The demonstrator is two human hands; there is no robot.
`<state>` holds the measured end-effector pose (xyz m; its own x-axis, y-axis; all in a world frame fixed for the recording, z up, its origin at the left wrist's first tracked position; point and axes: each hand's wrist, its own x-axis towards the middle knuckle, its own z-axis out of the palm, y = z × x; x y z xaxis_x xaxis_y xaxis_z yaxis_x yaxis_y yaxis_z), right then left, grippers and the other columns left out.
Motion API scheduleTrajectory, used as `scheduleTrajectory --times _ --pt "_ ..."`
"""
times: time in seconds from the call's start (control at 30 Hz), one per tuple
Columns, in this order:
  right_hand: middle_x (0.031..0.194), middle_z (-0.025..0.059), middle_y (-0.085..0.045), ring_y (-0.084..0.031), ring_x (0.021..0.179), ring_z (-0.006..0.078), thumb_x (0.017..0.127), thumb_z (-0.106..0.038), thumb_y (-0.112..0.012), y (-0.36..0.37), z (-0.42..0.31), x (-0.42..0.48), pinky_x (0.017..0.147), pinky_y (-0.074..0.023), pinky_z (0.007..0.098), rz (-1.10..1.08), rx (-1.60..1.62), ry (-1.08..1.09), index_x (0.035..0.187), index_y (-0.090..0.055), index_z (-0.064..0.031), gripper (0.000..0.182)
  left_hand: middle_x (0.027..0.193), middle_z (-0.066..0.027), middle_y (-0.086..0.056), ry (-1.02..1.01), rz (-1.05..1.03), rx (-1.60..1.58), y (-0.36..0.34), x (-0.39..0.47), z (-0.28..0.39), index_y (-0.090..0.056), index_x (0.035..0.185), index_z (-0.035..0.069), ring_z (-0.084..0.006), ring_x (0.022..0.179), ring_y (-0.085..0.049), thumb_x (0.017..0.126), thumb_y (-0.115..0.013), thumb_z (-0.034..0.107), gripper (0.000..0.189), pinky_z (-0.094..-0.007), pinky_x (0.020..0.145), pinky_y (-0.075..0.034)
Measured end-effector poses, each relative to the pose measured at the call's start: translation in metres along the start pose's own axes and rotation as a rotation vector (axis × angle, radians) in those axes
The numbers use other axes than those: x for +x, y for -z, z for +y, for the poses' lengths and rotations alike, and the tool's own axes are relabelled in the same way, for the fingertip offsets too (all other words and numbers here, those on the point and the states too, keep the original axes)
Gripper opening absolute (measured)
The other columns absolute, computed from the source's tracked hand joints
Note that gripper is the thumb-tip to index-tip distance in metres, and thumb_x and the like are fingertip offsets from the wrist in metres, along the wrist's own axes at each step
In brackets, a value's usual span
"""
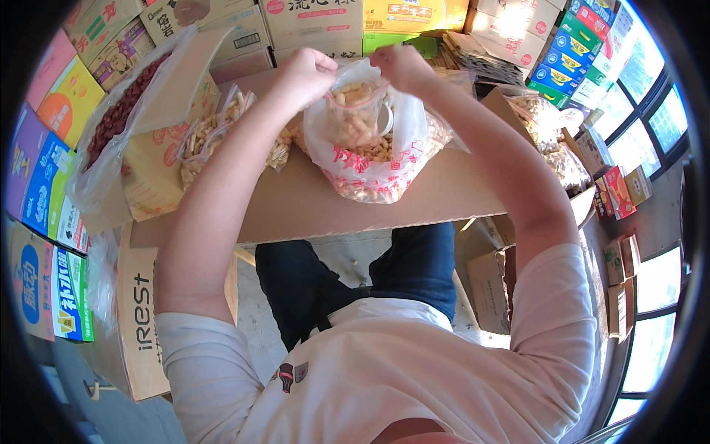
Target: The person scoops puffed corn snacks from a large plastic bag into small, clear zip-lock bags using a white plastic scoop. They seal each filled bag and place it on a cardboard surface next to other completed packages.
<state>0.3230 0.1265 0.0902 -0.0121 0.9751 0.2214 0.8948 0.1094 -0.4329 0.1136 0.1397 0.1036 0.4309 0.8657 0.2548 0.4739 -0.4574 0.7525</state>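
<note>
A clear zip-top plastic bag point(355, 123) hangs by its upper corners between my two hands, partly filled with small tan snack pieces. My left hand point(310, 77) pinches one end of its top edge, and my right hand point(406, 69) pinches the other. Behind and below it sits a large white plastic bag point(366, 180) with red printing, its mouth open on more of the same pieces. The rim of a white cup point(385, 120) shows inside that larger bag. My fingertips are partly hidden by the hands themselves.
A cardboard sheet point(355, 213) covers the work surface. Filled clear bags point(208, 139) lie on the left; more fill a carton point(577, 188) on the right. An open box lined with plastic holds dark red dried fruit point(125, 111). Stacked cartons point(313, 22) stand behind.
</note>
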Motion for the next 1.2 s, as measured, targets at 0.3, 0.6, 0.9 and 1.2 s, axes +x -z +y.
scheduleTrajectory --times 0.3,0.6,0.9,1.2 --pt "0.064 0.0011 -0.056 -0.052 0.06 0.0064 0.079 -0.024 -0.065 0.067 -0.079 -0.032 0.053 -0.0387 0.0213 -0.27 0.467 0.141 0.099 -0.06 -0.0018 0.03 0.106 -0.0097 -0.065 -0.047 -0.008 0.04 0.081 -0.029 0.046 -0.061 0.111 -0.001 -0.007 0.067 -0.056 0.08 -0.053 0.007 0.033 -0.0217 0.063 -0.045" --pt "0.064 0.0025 -0.057 -0.052 0.059 0.0074 0.075 -0.01 -0.065 -0.005 -0.125 -0.064 0.055 -0.0423 0.0211 -0.202 0.663 0.19 0.093 -0.06 0.0023 0.022 0.107 -0.0121 -0.059 0.158 -0.062 0.037 0.108 -0.108 -0.009 -0.046 0.081 0.007 -0.0079 0.064 -0.052 0.081 -0.048 0.0 0.007 -0.0226 0.058 -0.044" --pt "0.063 0.0035 -0.058 -0.054 0.057 0.0068 0.075 -0.005 -0.058 -0.019 -0.155 -0.067 0.053 -0.0421 0.0217 0.009 0.706 0.306 0.091 -0.058 0.0031 0.019 0.114 -0.0123 -0.055 0.093 0.127 -0.088 0.135 -0.153 -0.008 -0.041 0.098 0.009 -0.0083 0.062 -0.048 0.076 -0.045 -0.004 0.026 -0.0227 0.06 -0.041" --pt "0.062 0.0036 -0.057 -0.054 0.054 0.0081 0.075 -0.003 -0.058 -0.048 -0.154 -0.083 0.049 -0.0416 0.0218 -0.119 0.738 0.275 0.095 -0.055 0.0034 0.022 0.114 -0.0116 -0.053 0.174 0.024 -0.11 0.124 -0.17 -0.037 -0.04 0.103 0.009 -0.007 0.062 -0.046 0.075 -0.044 -0.006 0.032 -0.0206 0.056 -0.039"
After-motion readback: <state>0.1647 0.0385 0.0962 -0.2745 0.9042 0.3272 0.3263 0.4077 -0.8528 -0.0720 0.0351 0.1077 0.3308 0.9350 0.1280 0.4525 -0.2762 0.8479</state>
